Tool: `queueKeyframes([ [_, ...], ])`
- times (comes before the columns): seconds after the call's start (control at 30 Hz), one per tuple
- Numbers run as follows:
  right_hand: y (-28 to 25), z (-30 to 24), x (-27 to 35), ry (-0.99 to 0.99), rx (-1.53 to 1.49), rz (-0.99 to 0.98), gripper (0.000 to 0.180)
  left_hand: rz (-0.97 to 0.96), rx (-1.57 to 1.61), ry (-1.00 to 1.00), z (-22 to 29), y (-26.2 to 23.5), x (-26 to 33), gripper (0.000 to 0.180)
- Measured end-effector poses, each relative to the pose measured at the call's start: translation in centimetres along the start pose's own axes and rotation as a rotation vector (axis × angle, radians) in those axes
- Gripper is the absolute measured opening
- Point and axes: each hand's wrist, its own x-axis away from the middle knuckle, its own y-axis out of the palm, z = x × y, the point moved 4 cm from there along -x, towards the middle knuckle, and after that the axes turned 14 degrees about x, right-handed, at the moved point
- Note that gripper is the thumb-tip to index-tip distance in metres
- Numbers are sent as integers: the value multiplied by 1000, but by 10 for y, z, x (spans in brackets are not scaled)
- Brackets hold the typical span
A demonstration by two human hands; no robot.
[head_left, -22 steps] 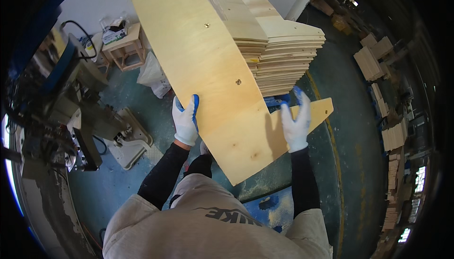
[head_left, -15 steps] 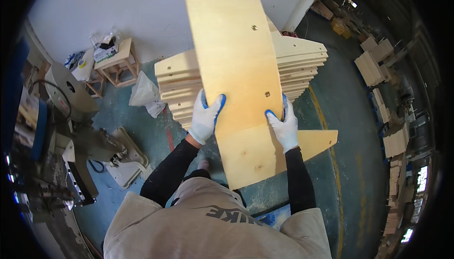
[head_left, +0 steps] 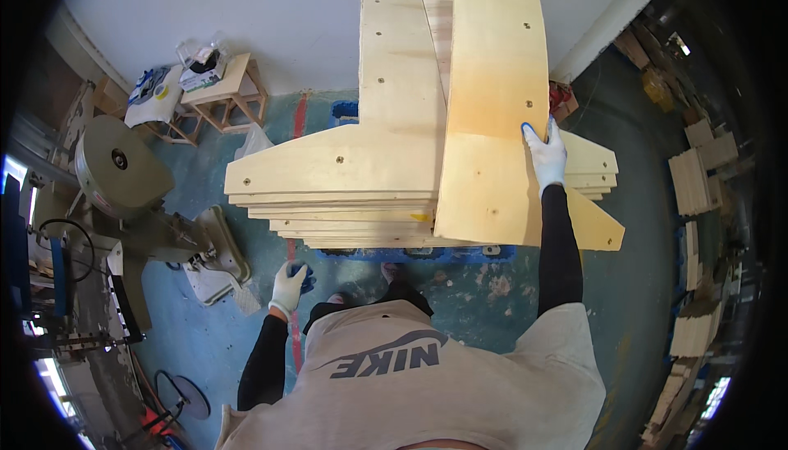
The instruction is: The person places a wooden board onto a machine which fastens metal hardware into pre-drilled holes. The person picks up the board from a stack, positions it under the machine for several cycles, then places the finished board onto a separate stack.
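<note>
My right hand (head_left: 548, 158), in a white glove with blue fingertips, grips the right edge of a large curved plywood panel (head_left: 492, 121), its thumb lying on the top face. Several small metal inserts dot the panel's right side. It lies slanted over a stack of similar cut plywood panels (head_left: 328, 154), with a pointed arm sticking out at the lower right. My left hand (head_left: 289, 287), gloved alike, hangs apart from the stack near its lower left. Its fingers are loosely curled and apart, and nothing shows in them.
Under the stack is a blue pallet (head_left: 410, 253). A grey machine (head_left: 123, 167) with a metal base (head_left: 222, 245) stands at the left. Wooden stools (head_left: 226, 93) holding odds and ends are by the wall. More wood stacks (head_left: 694, 183) line the right side.
My left hand has let go of the plywood panel and moved down and left. The panel, still in my right hand, has shifted right onto the stack, baring the panels at its left.
</note>
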Motion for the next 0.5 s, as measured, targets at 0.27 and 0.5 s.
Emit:
queueKeyframes([
  [0.27,70,69,-81,-44,1127,-360,95,430,104,-135,-119,-54,81,16],
  [0.5,83,94,-120,-334,847,-342,85,497,215,-125,-172,-50,128,14],
])
